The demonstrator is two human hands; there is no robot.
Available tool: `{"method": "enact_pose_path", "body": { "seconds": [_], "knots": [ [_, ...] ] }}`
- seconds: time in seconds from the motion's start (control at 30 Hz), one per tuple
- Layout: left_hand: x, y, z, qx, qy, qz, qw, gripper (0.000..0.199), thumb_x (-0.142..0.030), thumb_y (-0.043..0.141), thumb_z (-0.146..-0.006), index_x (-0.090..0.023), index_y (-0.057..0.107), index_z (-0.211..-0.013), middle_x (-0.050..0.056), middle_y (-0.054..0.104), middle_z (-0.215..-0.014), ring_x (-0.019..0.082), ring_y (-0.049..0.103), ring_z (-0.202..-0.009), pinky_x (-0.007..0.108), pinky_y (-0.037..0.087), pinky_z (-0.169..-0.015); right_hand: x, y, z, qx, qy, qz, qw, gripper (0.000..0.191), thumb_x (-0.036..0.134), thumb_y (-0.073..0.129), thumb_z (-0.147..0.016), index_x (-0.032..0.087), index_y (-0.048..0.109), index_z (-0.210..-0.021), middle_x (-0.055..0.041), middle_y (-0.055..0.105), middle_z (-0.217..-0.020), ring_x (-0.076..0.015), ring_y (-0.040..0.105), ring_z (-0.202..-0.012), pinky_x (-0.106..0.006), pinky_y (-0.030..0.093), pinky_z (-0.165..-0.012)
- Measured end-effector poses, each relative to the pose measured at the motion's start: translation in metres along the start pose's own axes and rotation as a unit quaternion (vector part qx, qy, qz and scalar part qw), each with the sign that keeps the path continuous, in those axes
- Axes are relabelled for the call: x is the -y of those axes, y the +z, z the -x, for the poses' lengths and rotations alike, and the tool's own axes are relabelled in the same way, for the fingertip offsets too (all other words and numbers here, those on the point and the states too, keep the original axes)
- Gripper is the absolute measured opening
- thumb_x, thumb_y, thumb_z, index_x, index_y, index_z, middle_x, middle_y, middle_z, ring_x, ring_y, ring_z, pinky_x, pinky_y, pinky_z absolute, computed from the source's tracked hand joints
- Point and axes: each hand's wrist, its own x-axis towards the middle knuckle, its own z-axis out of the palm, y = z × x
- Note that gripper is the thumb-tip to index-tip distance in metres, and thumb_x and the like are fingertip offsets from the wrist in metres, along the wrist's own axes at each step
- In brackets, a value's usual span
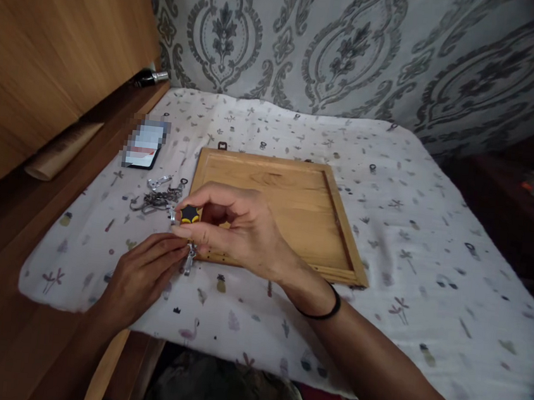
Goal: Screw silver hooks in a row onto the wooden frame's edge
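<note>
A wooden framed board (285, 208) lies on the patterned white cloth. Above its near left corner, my right hand (240, 226) pinches a small tool with a black and yellow handle (191, 215) between thumb and fingers. My left hand (149, 273) is just below and to the left, its fingers pressed together at the board's corner; what they grip is hidden. A small silver metal clip (189, 259) hangs at the board's near edge beside my left fingertips. Another shiny metal piece (173, 217) shows by the tool.
Left of the board lie a tangled metal chain (158, 199) and a silver clip (159, 181). Farther back is a phone-like device (145, 146), partly blurred. A rolled brown paper (62, 152) and a dark bottle-like item (149, 77) rest on the wooden ledge at left.
</note>
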Motion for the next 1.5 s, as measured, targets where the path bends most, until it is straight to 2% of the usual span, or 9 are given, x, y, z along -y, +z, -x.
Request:
{"method": "enact_pose_path", "body": {
  "seconds": [0.1, 0.17, 0.33, 0.53, 0.77, 1.0, 1.23, 1.5],
  "knots": [
    [0.000, 0.000, 0.000, -0.004, 0.003, -0.003, 1.000, 0.022, -0.007, 0.060, -0.099, -0.016, 0.070, -0.116, 0.008, 0.077, -0.111, 0.022, 0.069, -0.109, 0.036, 0.063, -0.095, 0.000, 0.001, 0.000, -0.017, 0.007, 0.012, 1.000, 0.041, 0.052, 0.085, -0.081, 0.018, 0.061, -0.083, 0.0023, 0.065, -0.080, -0.0070, 0.056, -0.059, -0.019, 0.049, -0.050],
    [0.001, 0.001, 0.001, -0.008, 0.002, 0.001, 1.000, 0.023, -0.007, 0.060, -0.098, -0.017, 0.071, -0.116, 0.008, 0.077, -0.112, 0.022, 0.069, -0.109, 0.036, 0.063, -0.094, 0.001, -0.002, 0.000, -0.012, 0.010, 0.014, 1.000, 0.037, 0.049, 0.085, -0.082, 0.019, 0.063, -0.087, 0.0020, 0.065, -0.081, -0.0071, 0.057, -0.060, -0.019, 0.050, -0.051],
    [0.001, 0.001, 0.002, -0.003, -0.004, 0.009, 1.000, 0.026, -0.006, 0.062, -0.097, -0.017, 0.071, -0.119, 0.009, 0.077, -0.114, 0.022, 0.068, -0.113, 0.035, 0.062, -0.097, 0.005, -0.009, 0.000, 0.057, 0.017, 0.009, 0.998, 0.021, 0.033, 0.072, -0.095, 0.017, 0.070, -0.109, 0.0007, 0.069, -0.089, -0.0068, 0.061, -0.061, -0.020, 0.054, -0.057],
    [0.001, 0.000, 0.001, 0.000, -0.006, 0.007, 1.000, 0.024, -0.007, 0.062, -0.098, -0.017, 0.072, -0.117, 0.008, 0.078, -0.113, 0.021, 0.069, -0.111, 0.034, 0.061, -0.097, 0.003, -0.003, 0.000, -0.002, 0.003, 0.015, 1.000, 0.037, 0.050, 0.083, -0.083, 0.016, 0.067, -0.088, 0.0007, 0.067, -0.086, -0.0063, 0.055, -0.060, -0.019, 0.050, -0.052],
    [0.001, 0.000, 0.001, 0.003, 0.003, -0.002, 1.000, 0.023, -0.007, 0.061, -0.098, -0.015, 0.070, -0.117, 0.009, 0.077, -0.112, 0.022, 0.068, -0.111, 0.034, 0.062, -0.095, 0.007, -0.007, 0.001, 0.073, 0.034, 0.001, 0.997, 0.033, 0.048, 0.076, -0.091, 0.017, 0.068, -0.101, 0.0013, 0.067, -0.087, -0.0065, 0.061, -0.061, -0.020, 0.055, -0.056],
    [0.001, 0.000, 0.000, -0.009, 0.005, 0.000, 1.000, 0.022, -0.008, 0.060, -0.099, -0.017, 0.071, -0.116, 0.009, 0.077, -0.110, 0.022, 0.070, -0.108, 0.037, 0.063, -0.095, 0.000, 0.003, 0.003, 0.008, 0.018, 0.004, 1.000, 0.038, 0.052, 0.081, -0.085, 0.018, 0.065, -0.091, 0.0033, 0.063, -0.079, -0.0064, 0.055, -0.056, -0.020, 0.051, -0.050],
    [-0.001, 0.000, -0.002, -0.006, -0.001, 0.002, 1.000, 0.027, -0.007, 0.060, -0.098, -0.018, 0.071, -0.120, 0.007, 0.078, -0.112, 0.022, 0.070, -0.110, 0.035, 0.063, -0.094, 0.001, -0.001, 0.002, 0.042, 0.022, 0.001, 0.999, 0.032, 0.045, 0.076, -0.091, 0.018, 0.067, -0.105, 0.0013, 0.067, -0.090, -0.0062, 0.063, -0.061, -0.020, 0.055, -0.059],
    [0.000, 0.001, 0.000, -0.005, -0.005, 0.002, 1.000, 0.025, -0.009, 0.059, -0.099, -0.019, 0.072, -0.118, 0.007, 0.078, -0.111, 0.022, 0.071, -0.107, 0.038, 0.064, -0.093, -0.007, 0.006, 0.000, -0.012, 0.000, 0.008, 1.000, 0.040, 0.052, 0.083, -0.083, 0.020, 0.060, -0.089, 0.0048, 0.061, -0.077, -0.0060, 0.055, -0.055, -0.018, 0.048, -0.048]
  ]
}}
